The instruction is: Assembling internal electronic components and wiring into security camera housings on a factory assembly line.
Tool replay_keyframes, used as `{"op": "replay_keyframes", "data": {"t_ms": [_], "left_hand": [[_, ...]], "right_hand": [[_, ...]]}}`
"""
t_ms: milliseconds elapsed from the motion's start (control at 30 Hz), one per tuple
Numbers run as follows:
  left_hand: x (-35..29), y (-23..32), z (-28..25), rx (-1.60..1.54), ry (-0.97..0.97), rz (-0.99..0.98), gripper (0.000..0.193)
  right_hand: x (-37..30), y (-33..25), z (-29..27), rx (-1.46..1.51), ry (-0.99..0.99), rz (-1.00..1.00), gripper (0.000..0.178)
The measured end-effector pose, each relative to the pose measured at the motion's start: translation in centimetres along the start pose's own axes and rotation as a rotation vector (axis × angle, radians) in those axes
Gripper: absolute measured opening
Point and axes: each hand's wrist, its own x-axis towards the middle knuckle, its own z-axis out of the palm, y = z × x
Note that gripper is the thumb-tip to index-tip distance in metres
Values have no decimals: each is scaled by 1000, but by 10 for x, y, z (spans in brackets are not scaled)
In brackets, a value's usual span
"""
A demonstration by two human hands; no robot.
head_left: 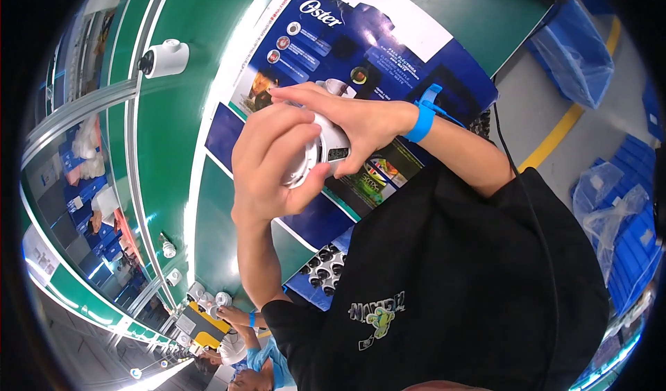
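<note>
Both my hands grip a white rounded plastic housing (334,136) above a printed blue carton sheet (409,51). Its round open rim faces my left hand (267,158), whose fingers curl over that end. From the other side, my right hand (357,124) wraps around the body, thumb and fingers apart around it; a blue wrist strap (422,119) with a cord circles that wrist. A small dark slotted patch shows low on the housing. The fingers hide much of its shape.
A white cylindrical unit with a black end (166,58) lies on the green surface (163,183) at left. A tray of black and silver round parts (322,269) is beside my left forearm. Blue bins (624,210) stand right; a co-worker in blue (260,370) is lower left.
</note>
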Motion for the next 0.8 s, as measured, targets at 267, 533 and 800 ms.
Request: {"op": "replay_keyframes", "data": {"t_ms": [267,533,800], "left_hand": [[-1,28,-4,289,-38,-189,72],[-17,35,13,317,245,-465,81],[-41,19,11,320,188,-348,77]], "right_hand": [[2,-2,2,-2,-26,-20,114],[9,9,18,-268,250,-187,106],[15,19,26,-431,269,-214,91]]}}
